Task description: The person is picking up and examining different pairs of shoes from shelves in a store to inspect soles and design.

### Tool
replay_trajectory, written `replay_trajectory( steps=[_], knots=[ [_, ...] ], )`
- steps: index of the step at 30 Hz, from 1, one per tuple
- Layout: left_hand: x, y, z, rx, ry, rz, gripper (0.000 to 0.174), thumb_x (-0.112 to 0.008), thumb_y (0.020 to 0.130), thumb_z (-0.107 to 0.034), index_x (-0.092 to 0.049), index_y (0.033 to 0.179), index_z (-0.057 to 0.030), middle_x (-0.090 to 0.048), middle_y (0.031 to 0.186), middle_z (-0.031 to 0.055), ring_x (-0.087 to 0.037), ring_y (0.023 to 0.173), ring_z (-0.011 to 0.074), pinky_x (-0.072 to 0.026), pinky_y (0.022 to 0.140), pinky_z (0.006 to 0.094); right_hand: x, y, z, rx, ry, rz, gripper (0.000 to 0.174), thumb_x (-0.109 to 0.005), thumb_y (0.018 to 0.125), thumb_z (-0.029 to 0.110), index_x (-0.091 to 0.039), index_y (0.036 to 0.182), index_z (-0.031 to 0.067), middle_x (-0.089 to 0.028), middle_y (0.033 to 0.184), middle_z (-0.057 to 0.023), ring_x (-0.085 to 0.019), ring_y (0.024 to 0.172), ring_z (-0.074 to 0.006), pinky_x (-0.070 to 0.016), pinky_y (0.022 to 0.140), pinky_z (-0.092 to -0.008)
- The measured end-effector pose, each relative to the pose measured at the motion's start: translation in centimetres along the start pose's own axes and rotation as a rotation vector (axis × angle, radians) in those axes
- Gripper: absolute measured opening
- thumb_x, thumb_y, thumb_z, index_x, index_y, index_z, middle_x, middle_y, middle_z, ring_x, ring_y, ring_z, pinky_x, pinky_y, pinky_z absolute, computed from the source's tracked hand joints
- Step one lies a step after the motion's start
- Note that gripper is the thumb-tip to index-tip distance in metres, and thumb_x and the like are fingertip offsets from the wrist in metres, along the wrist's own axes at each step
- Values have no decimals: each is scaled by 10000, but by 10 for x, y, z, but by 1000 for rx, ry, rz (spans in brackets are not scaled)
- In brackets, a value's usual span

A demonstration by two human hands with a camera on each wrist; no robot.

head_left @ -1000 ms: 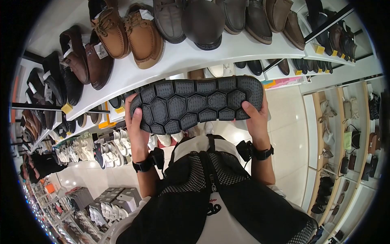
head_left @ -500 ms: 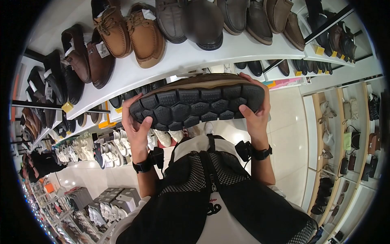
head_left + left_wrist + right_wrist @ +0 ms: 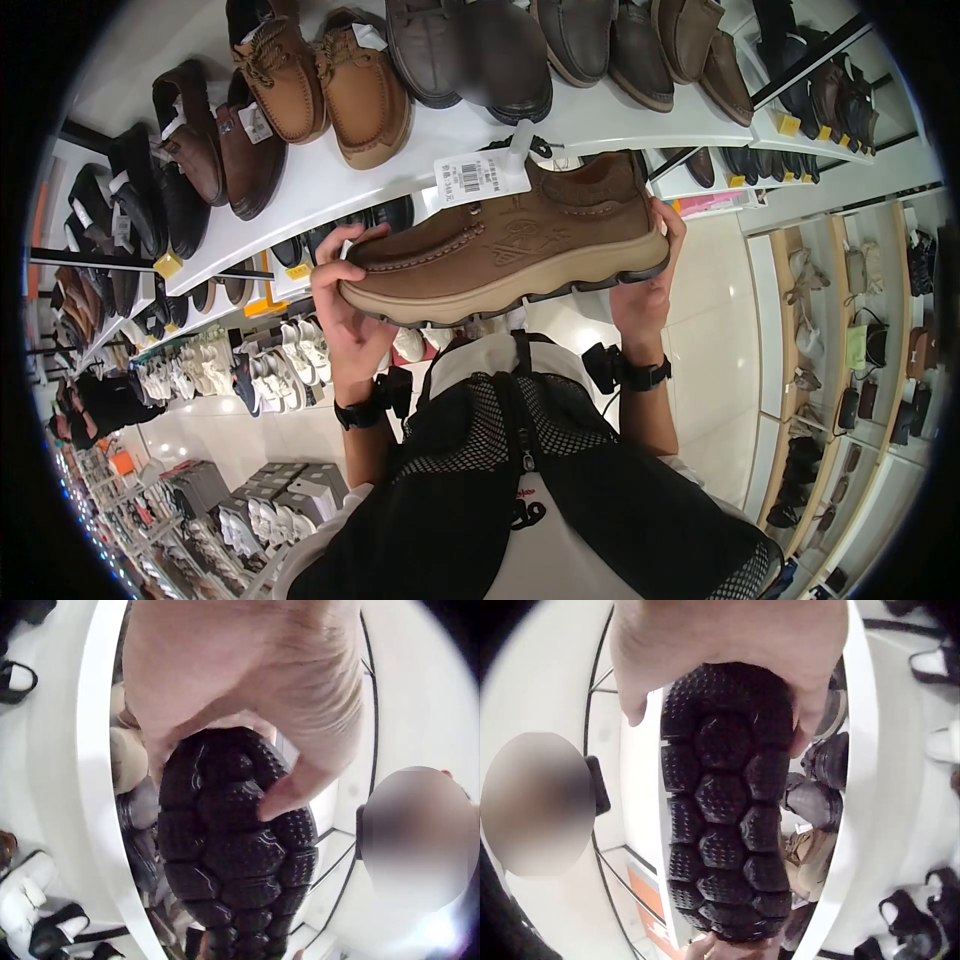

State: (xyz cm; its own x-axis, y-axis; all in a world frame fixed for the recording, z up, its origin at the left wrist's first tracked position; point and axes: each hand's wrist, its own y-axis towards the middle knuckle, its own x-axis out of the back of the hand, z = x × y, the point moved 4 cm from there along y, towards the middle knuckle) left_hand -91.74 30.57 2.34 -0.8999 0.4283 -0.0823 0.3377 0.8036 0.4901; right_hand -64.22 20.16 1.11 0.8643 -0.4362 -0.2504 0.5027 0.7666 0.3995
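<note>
A brown leather shoe (image 3: 520,235) with a tan midsole is held sideways in front of the body, its side facing up to the head view. The left hand (image 3: 350,305) grips the toe end, and the right hand (image 3: 645,285) grips the heel end. From the shoe's upper hangs a white price tag (image 3: 482,178). In the left wrist view the left hand (image 3: 247,682) wraps the black patterned sole (image 3: 236,847), thumb on it. The right wrist view has the right hand (image 3: 727,634) round the heel end of the sole (image 3: 724,795).
Just beyond the held shoe runs a curved white shelf (image 3: 600,120) with brown, tan and dark shoes (image 3: 365,95). Lower shelves hold more shoes. Bags stand on a wooden rack (image 3: 790,350) at the right; grey boxes (image 3: 290,480) are at the lower left.
The shoe has rotated between the hands: its black sole faced the head view earlier, and now its brown side and the tag show. The left fingers have shifted on the toe.
</note>
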Motion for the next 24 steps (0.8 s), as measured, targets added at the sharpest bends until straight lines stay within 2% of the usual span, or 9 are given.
replay_trajectory(
  steps=[2, 5, 7, 9, 11, 19, 21, 22, 24],
  knots=[
    [0, 5, -2, -36, -403, 6, 456, -643, 747, -290, -419, 1092, -93, -394, 1281, 188, -384, 1259, 358, -344, 1046, 489, -6, 0, 2, -53, 108, -23, 986, -594, 734, 701, -229, 1395, 67, -353, 1372, -101, -336, 1307, -243, -282, 1075, -412],
    [9, 2, 13, 117, -562, -143, 495, -650, 731, -334, -442, 1097, -72, -430, 1254, 172, -385, 1255, 375, -332, 1048, 503, -11, -3, 1, -123, 257, -22, 947, -562, 761, 680, -225, 1397, 65, -359, 1360, -90, -339, 1299, -232, -291, 1065, -405],
    [1, 7, 13, 229, -497, -197, 436, -627, 745, -314, -460, 1063, -67, -448, 1216, 155, -464, 1178, 309, -378, 1020, 474, -12, -4, -3, -135, 297, -5, 916, -543, 783, 660, -221, 1398, 63, -363, 1352, -85, -344, 1292, -228, -296, 1059, -403],
    [-2, -6, 42, 740, -273, -180, 389, -593, 833, -265, -471, 1145, -66, -498, 1146, 106, -498, 1135, 225, -433, 967, 388, -8, -6, -9, -108, 146, -45, 734, -517, 815, 525, -287, 1351, 79, -406, 1308, -94, -381, 1255, -242, -316, 1044, -410],
    [-14, -21, 52, 899, -374, 1, 449, -591, 878, -228, -446, 1267, -58, -535, 1121, 85, -522, 1092, 179, -431, 931, 303, -1, -11, -22, -141, 240, -126, 660, -492, 804, 473, -322, 1311, 87, -429, 1283, -102, -406, 1228, -254, -331, 1030, -409],
    [-5, -48, 115, 1045, -152, 544, 766, -749, 715, -274, -415, 1328, 40, -511, 1267, 109, -470, 1182, 202, -313, 1039, 306, 11, -35, -68, -418, 648, -354, 502, -452, 758, 397, -454, 1167, 105, -516, 1184, -114, -474, 1139, -277, -386, 980, -404],
    [-15, -53, 122, 1160, -368, 734, 851, -781, 667, -271, -381, 1343, 57, -514, 1278, 121, -466, 1197, 207, -304, 1053, 296, 13, -35, -81, -428, 675, -333, 526, -445, 824, 417, -451, 1239, 94, -506, 1247, -110, -468, 1170, -280, -374, 1007, -408],
    [-14, -51, 124, 1252, -130, 775, 919, -801, 632, -270, -347, 1355, 69, -509, 1286, 135, -466, 1203, 206, -302, 1059, 290, 8, -34, -85, -526, 625, -362, 549, -435, 863, 434, -426, 1289, 89, -488, 1289, -112, -459, 1193, -281, -362, 1026, -417],
    [-28, -53, 137, 1221, -167, 735, 930, -801, 629, -264, -333, 1362, 68, -502, 1292, 139, -466, 1205, 208, -303, 1058, 293, 1, -34, -99, -644, 589, -370, 624, -411, 937, 501, -349, 1395, 82, -439, 1378, -111, -431, 1249, -275, -324, 1068, -446]
  ],
)
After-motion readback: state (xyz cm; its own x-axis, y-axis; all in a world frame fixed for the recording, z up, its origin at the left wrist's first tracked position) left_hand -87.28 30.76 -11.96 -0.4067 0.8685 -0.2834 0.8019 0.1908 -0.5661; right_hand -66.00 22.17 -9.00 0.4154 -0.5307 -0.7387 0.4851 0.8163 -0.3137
